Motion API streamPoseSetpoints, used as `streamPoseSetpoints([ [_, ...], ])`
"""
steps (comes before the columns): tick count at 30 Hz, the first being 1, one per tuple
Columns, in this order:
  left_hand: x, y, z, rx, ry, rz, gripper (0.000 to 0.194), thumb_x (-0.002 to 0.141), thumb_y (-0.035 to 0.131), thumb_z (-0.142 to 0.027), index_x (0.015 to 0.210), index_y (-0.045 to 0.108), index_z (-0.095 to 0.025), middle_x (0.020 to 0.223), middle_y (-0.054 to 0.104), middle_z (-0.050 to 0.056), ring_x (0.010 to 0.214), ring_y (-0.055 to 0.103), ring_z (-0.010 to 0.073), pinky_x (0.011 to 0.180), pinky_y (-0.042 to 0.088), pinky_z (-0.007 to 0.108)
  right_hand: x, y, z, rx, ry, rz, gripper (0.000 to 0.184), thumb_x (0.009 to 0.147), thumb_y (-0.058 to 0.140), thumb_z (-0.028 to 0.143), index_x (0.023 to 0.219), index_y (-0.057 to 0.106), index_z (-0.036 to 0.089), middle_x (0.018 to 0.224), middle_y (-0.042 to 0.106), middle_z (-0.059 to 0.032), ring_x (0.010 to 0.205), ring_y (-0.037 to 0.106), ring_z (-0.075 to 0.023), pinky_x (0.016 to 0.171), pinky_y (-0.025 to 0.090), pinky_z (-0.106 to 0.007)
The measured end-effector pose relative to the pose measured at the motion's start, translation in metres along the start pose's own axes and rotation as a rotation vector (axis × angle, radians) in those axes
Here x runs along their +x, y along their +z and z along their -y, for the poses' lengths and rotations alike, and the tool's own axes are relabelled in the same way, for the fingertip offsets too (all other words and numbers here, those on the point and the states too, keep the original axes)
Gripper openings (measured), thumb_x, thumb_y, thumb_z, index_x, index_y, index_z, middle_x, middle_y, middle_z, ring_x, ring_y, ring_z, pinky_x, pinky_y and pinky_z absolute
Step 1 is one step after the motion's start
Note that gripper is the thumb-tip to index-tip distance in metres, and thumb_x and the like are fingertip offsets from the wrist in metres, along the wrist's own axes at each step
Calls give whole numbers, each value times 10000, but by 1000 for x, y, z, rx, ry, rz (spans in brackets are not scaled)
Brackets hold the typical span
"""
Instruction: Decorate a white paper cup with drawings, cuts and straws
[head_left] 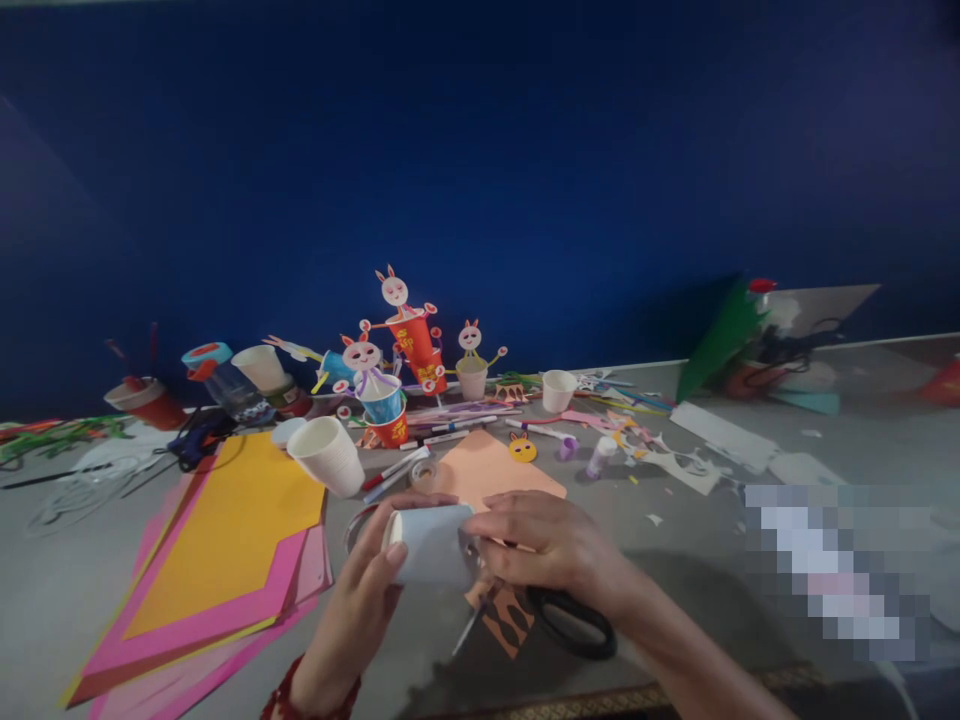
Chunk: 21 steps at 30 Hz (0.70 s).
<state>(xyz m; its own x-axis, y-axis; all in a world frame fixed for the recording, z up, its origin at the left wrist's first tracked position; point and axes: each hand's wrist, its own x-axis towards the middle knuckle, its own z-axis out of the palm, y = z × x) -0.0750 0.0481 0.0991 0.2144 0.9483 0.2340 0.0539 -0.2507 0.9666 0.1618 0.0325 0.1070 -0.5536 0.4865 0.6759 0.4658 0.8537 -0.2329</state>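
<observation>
A pale paper cup (pixel 433 545) lies sideways between my hands, just above the table. My left hand (pixel 375 565) is closed around its left end, thumb on the side facing me. The fingers of my right hand (pixel 544 540) press against the cup's right end; what else they may pinch is hidden. Beneath my right hand are scissors with black handles (pixel 574 622), blades partly covered. Orange paper scraps with cut-out holes (pixel 510 618) lie beside them. Behind the cup is a peach paper sheet (pixel 480 465) bearing a yellow rabbit-face cutout (pixel 523 447).
Coloured paper sheets (pixel 225 530) are stacked at left, near a white cup (pixel 326 455) and a tape roll (pixel 424 475). Rabbit-faced cup figures (pixel 412 335) stand at the back by the blue wall (pixel 480 180). A glue stick (pixel 601 457) and paper scraps (pixel 675 462) are at right.
</observation>
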Motion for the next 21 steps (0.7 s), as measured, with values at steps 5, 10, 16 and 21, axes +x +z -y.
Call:
streamPoseSetpoints([
  [5,-2,-1,3,-207,-131,119,403,854,576,-496,1180,629,-266,1305,632,122,1217,560,370,893,523,419,-2,0,3,124,161,-55,129,960,572,238,970,700,246,1126,726,-54,981,694,-199,819,545,-301],
  [10,-4,12,2,-249,43,-38,439,781,702,-489,1144,630,-252,1352,598,120,1326,456,387,1042,405,465,2,11,19,339,404,-375,188,941,549,148,815,675,208,896,722,-66,878,700,-195,758,556,-278],
  [16,0,15,3,-308,3,-52,418,766,703,-501,1096,656,-248,1296,635,121,1285,502,379,1006,440,450,2,15,20,475,471,-388,212,962,538,187,803,675,214,860,710,-53,866,689,-195,748,553,-271],
  [21,4,6,4,-315,-144,16,408,803,618,-538,1067,668,-231,1239,665,136,1161,589,360,854,516,378,1,-2,10,477,262,-140,156,978,550,243,928,694,209,996,708,-80,933,668,-194,825,525,-295],
])
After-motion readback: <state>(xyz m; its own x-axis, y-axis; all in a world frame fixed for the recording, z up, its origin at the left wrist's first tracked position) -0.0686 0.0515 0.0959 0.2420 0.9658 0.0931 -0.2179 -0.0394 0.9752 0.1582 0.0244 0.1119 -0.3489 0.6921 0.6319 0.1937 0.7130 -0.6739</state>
